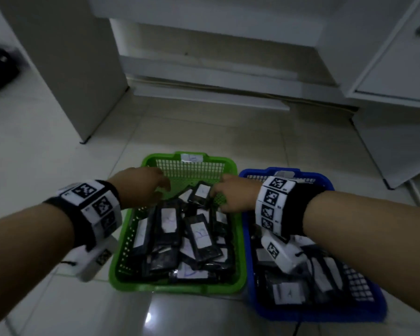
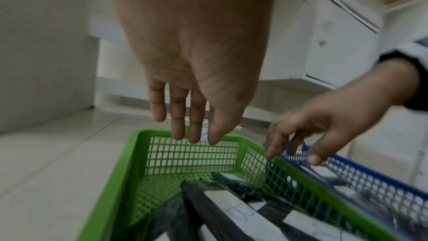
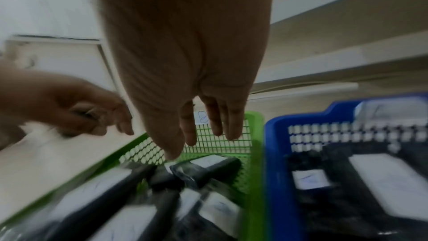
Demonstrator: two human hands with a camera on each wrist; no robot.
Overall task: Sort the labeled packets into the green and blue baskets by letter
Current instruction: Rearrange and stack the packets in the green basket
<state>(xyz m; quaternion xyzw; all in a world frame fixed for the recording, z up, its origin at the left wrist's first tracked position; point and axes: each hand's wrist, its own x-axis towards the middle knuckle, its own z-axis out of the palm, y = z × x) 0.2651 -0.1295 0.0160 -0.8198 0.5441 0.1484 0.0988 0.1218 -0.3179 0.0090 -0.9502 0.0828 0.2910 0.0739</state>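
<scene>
Reaching over the green basket (image 1: 238,241), both hands hang above its far end with nothing in them. The left hand (image 1: 141,187) sits over the basket's left far corner; the left wrist view shows its fingers (image 2: 178,116) straight and pointing down toward the far mesh wall, so its grip is loose and empty. The right hand (image 1: 235,192) is above the right far part of the same basket, close to the rim it shares a border with the blue basket (image 1: 249,263); the right wrist view shows its fingers (image 3: 231,124) extended downward, again a relaxed grip around nothing. Just below and between the two hands, one black packet with a white label (image 1: 200,194) lies tilted on top of the pile at the far end of the green basket, apart from both hands as far as the views show. The green basket is heaped with black labeled packets (image 1: 180,238), and a white tag (image 1: 191,157) is stuck on its far rim; the right wrist view shows a handwritten B on it. The blue basket stands touching the green one on its right and holds more packets (image 1: 289,293), one label showing an A. Both baskets sit on a pale tiled floor (image 1: 58,146) in front of white cabinets (image 1: 395,57). Each wrist carries a black band with square printed markers (image 1: 95,204).
</scene>
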